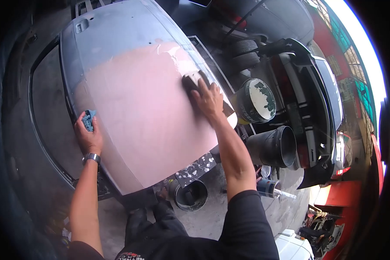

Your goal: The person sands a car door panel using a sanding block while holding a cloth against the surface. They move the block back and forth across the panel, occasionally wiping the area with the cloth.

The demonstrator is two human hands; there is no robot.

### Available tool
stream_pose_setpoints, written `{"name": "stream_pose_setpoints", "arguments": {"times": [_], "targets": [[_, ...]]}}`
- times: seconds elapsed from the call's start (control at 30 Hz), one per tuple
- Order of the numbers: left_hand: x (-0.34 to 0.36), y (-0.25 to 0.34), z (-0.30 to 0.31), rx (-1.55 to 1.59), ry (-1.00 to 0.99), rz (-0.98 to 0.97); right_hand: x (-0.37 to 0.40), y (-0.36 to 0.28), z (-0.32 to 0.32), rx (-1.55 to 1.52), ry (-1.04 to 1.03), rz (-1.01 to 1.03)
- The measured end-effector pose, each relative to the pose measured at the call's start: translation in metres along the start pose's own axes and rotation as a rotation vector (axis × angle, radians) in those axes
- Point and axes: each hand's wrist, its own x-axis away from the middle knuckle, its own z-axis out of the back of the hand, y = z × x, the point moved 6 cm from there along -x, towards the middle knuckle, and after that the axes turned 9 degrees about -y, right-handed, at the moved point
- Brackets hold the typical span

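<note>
The left hand (89, 138) has its grip closed around a blue cloth (89, 120) at the pink-primed panel (147, 130) edge, while farther up the right hand (209, 100) holds a dark sanding block (192, 81) pressed under nearly straight fingers, with a paint bucket (255, 100) right of that grip.
</note>
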Motion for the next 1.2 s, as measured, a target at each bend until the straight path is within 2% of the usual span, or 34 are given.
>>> {"name": "stream_pose_setpoints", "arguments": {"times": [0.13, 0.2, 0.3, 0.4, 0.47, 0.57, 0.73, 0.83, 0.97, 1.07, 1.13, 1.2], "targets": [[0.000, 0.006, 0.005, -0.071, 0.040, -0.038, 0.153, -0.039, 0.019, 0.039, -0.049, 0.213], [-0.004, 0.013, 0.008, -0.037, 0.029, -0.044, 0.193, -0.046, 0.024, 0.044, -0.074, 0.281], [0.005, 0.007, 0.005, 0.007, 0.004, -0.034, 0.121, -0.032, 0.018, 0.068, -0.121, 0.259], [-0.001, 0.009, 0.005, -0.007, 0.001, -0.009, -0.013, -0.004, -0.010, 0.045, -0.034, 0.078], [-0.002, 0.011, 0.008, -0.013, 0.016, 0.008, -0.071, 0.005, -0.019, 0.017, -0.078, -0.067], [0.001, 0.015, 0.011, -0.002, -0.001, 0.003, -0.039, -0.013, -0.012, 0.033, -0.029, -0.003], [0.000, 0.009, 0.007, 0.044, 0.047, -0.043, 0.146, -0.070, 0.017, 0.078, -0.099, 0.255], [-0.002, 0.014, 0.011, 0.030, 0.029, -0.045, 0.135, -0.071, 0.021, 0.079, -0.145, 0.311], [-0.002, 0.009, 0.007, 0.037, 0.052, -0.090, -0.040, -0.051, -0.017, 0.053, -0.061, 0.172], [-0.001, 0.008, 0.007, 0.026, 0.085, -0.099, -0.135, -0.049, -0.032, 0.084, -0.108, -0.054], [-0.002, 0.010, 0.009, 0.032, 0.079, -0.106, -0.117, -0.056, -0.027, 0.045, -0.093, -0.040], [-0.002, 0.013, 0.010, 0.093, 0.051, -0.065, -0.047, -0.072, -0.006, 0.042, -0.058, 0.112]]}}
